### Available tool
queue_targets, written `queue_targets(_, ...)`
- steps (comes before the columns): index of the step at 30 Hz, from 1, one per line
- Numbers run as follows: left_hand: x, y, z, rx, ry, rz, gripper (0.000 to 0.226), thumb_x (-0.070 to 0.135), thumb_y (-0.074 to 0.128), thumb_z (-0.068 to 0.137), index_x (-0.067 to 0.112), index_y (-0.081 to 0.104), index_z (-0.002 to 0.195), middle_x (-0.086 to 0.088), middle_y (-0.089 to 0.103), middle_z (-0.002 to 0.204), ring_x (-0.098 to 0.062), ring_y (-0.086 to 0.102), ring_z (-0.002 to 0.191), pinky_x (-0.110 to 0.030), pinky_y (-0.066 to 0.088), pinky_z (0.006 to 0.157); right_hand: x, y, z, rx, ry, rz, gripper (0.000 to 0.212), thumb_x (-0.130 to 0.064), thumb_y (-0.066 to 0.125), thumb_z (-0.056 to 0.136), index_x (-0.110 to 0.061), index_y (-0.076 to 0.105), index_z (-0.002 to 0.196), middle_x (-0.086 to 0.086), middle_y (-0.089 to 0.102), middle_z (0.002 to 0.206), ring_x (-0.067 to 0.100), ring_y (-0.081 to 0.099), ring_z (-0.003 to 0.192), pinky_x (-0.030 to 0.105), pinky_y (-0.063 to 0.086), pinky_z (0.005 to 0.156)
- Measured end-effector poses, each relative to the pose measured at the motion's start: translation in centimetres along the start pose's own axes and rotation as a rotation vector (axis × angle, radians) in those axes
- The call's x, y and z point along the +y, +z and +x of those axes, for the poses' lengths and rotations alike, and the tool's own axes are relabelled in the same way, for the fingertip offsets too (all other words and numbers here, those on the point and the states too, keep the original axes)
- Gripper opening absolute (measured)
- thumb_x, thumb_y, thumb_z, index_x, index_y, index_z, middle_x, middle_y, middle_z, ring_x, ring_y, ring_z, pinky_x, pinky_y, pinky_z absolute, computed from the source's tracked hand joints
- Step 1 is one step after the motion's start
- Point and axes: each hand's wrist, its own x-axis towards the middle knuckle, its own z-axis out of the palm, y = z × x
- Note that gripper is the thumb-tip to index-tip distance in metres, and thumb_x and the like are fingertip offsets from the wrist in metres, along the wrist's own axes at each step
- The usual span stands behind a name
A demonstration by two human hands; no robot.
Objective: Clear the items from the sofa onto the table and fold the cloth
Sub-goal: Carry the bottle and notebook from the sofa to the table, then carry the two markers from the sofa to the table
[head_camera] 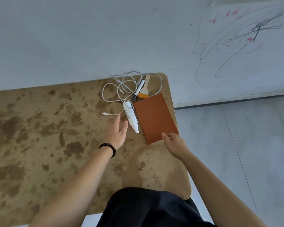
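Note:
A stained brown table (39,128) fills the lower left. On its far right corner lie a brown notebook (154,117), a white spray bottle (131,117), a tangled white cable (121,89), a black-tipped white marker (138,90) and a wooden-handled brush (145,89). My left hand (117,133), with a dark bead bracelet on its wrist, hovers open just left of the bottle, not holding it. My right hand (174,143) rests its fingertips on the notebook's near corner. No sofa or cloth is in view.
A white wall with black and pink scribbles (244,46) rises behind the table. Grey tiled floor (236,145) lies to the right. My dark-clothed knee (151,208) is at the bottom, against the table's near edge.

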Motion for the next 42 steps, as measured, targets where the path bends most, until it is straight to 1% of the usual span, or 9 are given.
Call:
queue_targets(6, -1.7, -3.5, -11.4, 0.145, 0.168, -0.187, 0.056, 0.047, 0.042, 0.097, 0.026, 0.035, 0.148, 0.009, 0.050, 0.137, 0.006, 0.049, 0.118, -0.011, 0.038, 0.093, -1.1, -1.2, -9.3, 0.345, -0.254, 0.291, 0.030, -0.044, 0.045, 0.101, -0.032, 0.056, 0.126, -0.013, 0.065, 0.112, 0.003, 0.061, 0.104, 0.025, 0.047, 0.088)
queue_targets(9, -3.7, -4.2, -16.7, 0.133, 0.134, -0.251, 0.054, 0.048, 0.043, 0.094, 0.031, 0.039, 0.145, 0.016, 0.053, 0.131, 0.019, 0.047, 0.112, -0.012, 0.042, 0.093, -0.1, -0.7, -14.3, 0.425, -0.342, 0.414, 0.030, -0.047, 0.048, 0.099, -0.039, 0.053, 0.128, -0.019, 0.063, 0.117, -0.003, 0.061, 0.106, 0.025, 0.050, 0.085)
queue_targets(14, -4.2, -5.5, -23.2, 0.291, 0.149, -0.301, 0.058, 0.048, 0.050, 0.090, 0.031, 0.039, 0.144, 0.022, 0.051, 0.131, 0.005, 0.051, 0.118, -0.014, 0.043, 0.090, 1.2, -1.2, -18.9, 0.358, -0.576, 0.335, 0.045, -0.050, 0.052, 0.093, -0.035, 0.048, 0.135, -0.019, 0.055, 0.130, -0.001, 0.057, 0.115, 0.021, 0.048, 0.087)
queue_targets(21, -3.6, -2.8, -33.6, 0.821, 0.052, -0.433, 0.051, 0.032, 0.056, 0.093, 0.024, 0.044, 0.142, 0.015, 0.057, 0.127, 0.004, 0.055, 0.114, -0.018, 0.048, 0.088, 0.2, -2.7, -20.4, 0.077, -0.943, 0.089, 0.044, -0.054, 0.049, 0.092, -0.047, 0.042, 0.134, -0.027, 0.049, 0.127, 0.004, 0.057, 0.115, 0.032, 0.050, 0.090)
queue_targets(24, -4.5, 2.2, -39.4, 0.979, -0.064, -0.497, 0.043, 0.029, 0.056, 0.091, 0.028, 0.048, 0.134, 0.015, 0.060, 0.121, 0.005, 0.057, 0.109, -0.013, 0.051, 0.083, 1.5, -1.1, -20.9, -0.055, -1.072, 0.015, 0.052, -0.059, 0.047, 0.091, -0.037, 0.044, 0.137, -0.027, 0.048, 0.126, 0.005, 0.056, 0.116, 0.030, 0.051, 0.088)
queue_targets(28, -6.9, 8.3, -48.8, 1.133, -0.223, -0.496, 0.055, 0.037, 0.057, 0.085, 0.031, 0.043, 0.138, 0.020, 0.059, 0.122, 0.002, 0.057, 0.113, -0.010, 0.048, 0.082, 3.8, 3.4, -23.6, -0.267, -1.091, -0.068, 0.056, -0.068, 0.047, 0.086, -0.042, 0.041, 0.135, -0.025, 0.050, 0.124, 0.001, 0.055, 0.112, 0.032, 0.052, 0.087)
queue_targets(32, -9.7, 12.2, -59.3, 1.334, -0.364, -0.508, 0.057, 0.034, 0.058, 0.085, 0.028, 0.043, 0.139, 0.028, 0.056, 0.121, 0.005, 0.055, 0.114, -0.002, 0.044, 0.082, 5.8, 8.2, -30.9, -0.535, -1.176, -0.117, 0.041, -0.060, 0.051, 0.089, -0.055, 0.037, 0.127, -0.032, 0.046, 0.127, -0.003, 0.052, 0.114, 0.021, 0.048, 0.081)
queue_targets(37, -15.0, 16.4, -69.8, 1.613, -0.497, -0.597, 0.050, 0.033, 0.058, 0.084, 0.036, 0.045, 0.132, 0.014, 0.062, 0.120, 0.002, 0.058, 0.111, -0.003, 0.046, 0.081, 9.0, 15.9, -40.2, -0.734, -1.377, -0.237, 0.049, -0.045, 0.055, 0.092, -0.033, 0.044, 0.138, -0.022, 0.050, 0.131, 0.002, 0.051, 0.123, 0.024, 0.048, 0.093)
queue_targets(42, -21.1, 18.4, -79.7, 1.750, -0.564, -0.691, 0.047, 0.035, 0.058, 0.083, 0.043, 0.045, 0.127, 0.022, 0.061, 0.117, 0.003, 0.058, 0.111, -0.007, 0.049, 0.079, 12.6, 24.9, -49.7, -0.854, -1.454, -0.311, 0.049, -0.041, 0.057, 0.092, -0.037, 0.042, 0.138, -0.023, 0.049, 0.131, -0.001, 0.051, 0.122, 0.025, 0.050, 0.093)
